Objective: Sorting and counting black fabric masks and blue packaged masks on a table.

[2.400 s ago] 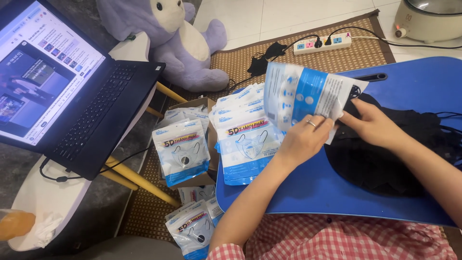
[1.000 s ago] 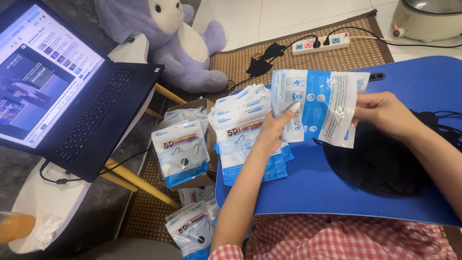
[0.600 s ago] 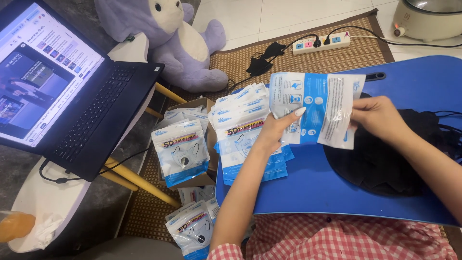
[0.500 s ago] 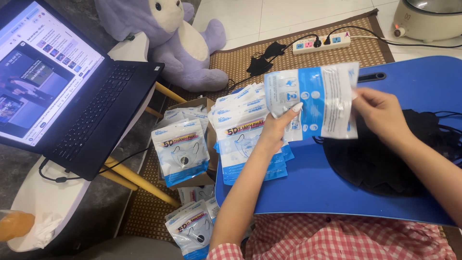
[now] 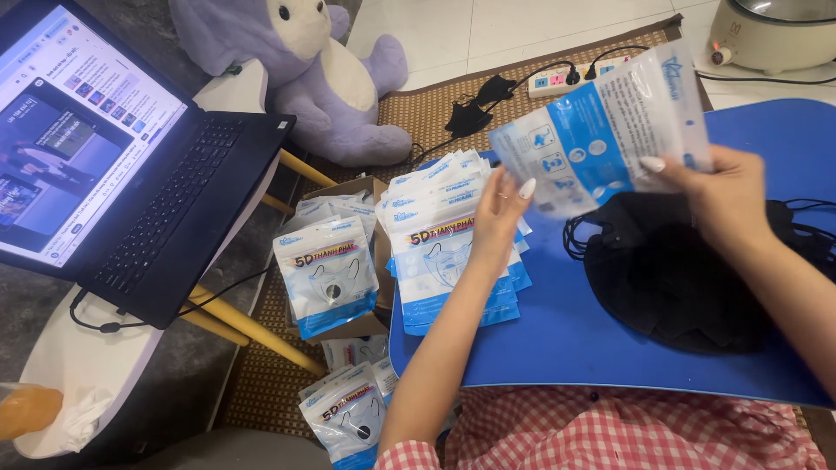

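Both my hands hold one flat blue-and-white plastic pouch [image 5: 605, 135] up above a blue lap table [image 5: 557, 331]. My left hand [image 5: 498, 213] pinches its lower left edge. My right hand [image 5: 727, 196] grips its right side. Under the left hand lies a stack of the same kind of pouches [image 5: 448, 244] on the table's left end. A heap of black face masks [image 5: 688, 278] rests on the table beneath my right wrist.
An open black laptop [image 5: 131, 165] sits on a white side table [image 5: 78, 383] at left. A cardboard box with more pouches [image 5: 326, 274] stands beside it. A purple plush toy [image 5: 305, 70], a power strip [image 5: 557, 83] and a white cooker [image 5: 775, 35] lie beyond.
The pouch has been lifted and tilted, its right end now higher. My left hand slid from the pouch's middle to its lower left edge; my right hand keeps its grip.
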